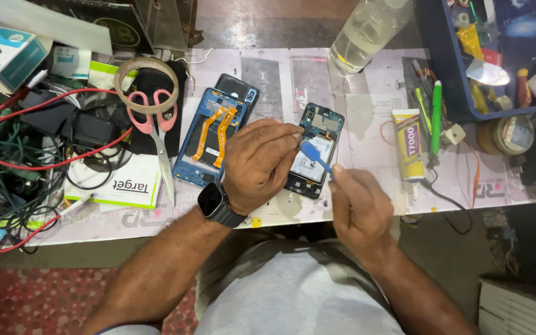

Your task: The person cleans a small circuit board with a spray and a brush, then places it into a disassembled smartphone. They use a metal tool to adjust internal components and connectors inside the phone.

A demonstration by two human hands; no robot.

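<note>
The right hand [360,208] keeps a narrow grip on a blue plastic pry tool [315,157], pinched between thumb and forefinger at its lower end, the flat tip reaching up and away from the grip onto the opened phone [315,151]. That phone lies back-off on the surface [367,93], just ahead of the grip, its battery and circuit board showing. The left hand [259,162] rests on the phone's left edge, its grip closed down with the fingertips [295,134] pressing near the top of the board; a dark smartwatch [214,203] sits on that wrist. Left of that grip lies a blue phone frame [209,138] with orange flex cables, then pink-handled scissors [154,133]. Right of the tool grip, well apart, lie a yellow glue tube [408,144] and a green pen [436,118].
</note>
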